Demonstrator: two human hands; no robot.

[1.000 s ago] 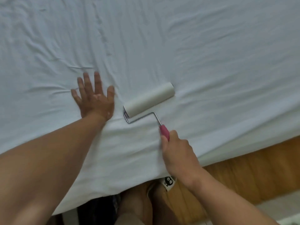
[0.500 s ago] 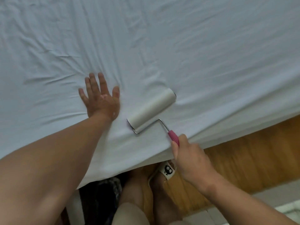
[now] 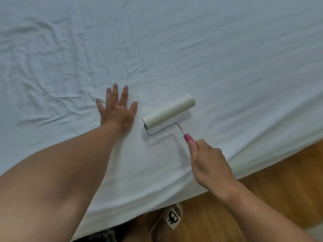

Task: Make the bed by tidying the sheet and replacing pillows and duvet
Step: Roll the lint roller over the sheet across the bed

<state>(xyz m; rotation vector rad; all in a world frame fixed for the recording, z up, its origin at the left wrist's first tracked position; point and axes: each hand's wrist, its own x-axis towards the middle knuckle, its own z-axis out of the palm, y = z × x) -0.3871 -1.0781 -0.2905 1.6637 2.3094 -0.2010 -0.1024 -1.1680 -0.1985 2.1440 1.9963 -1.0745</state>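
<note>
My feed is evenly lit by soft, cool, diffuse light with no glare. The crumpled pale white bedsheet (image 3: pixel 174 49) shows only faint crease shading, deepest toward ten o'clock. The white cylindrical lint roller with a wire frame and pink handle (image 3: pixel 168 110) casts a weak shadow toward five o'clock. My bare left forearm (image 3: pixel 61 172) looms soft and swollen at seven o'clock. Edges bow from wide-angle distortion; detail is slightly smeared overall.

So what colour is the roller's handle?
Pink, on the lint roller in the right hand; head view.
</note>
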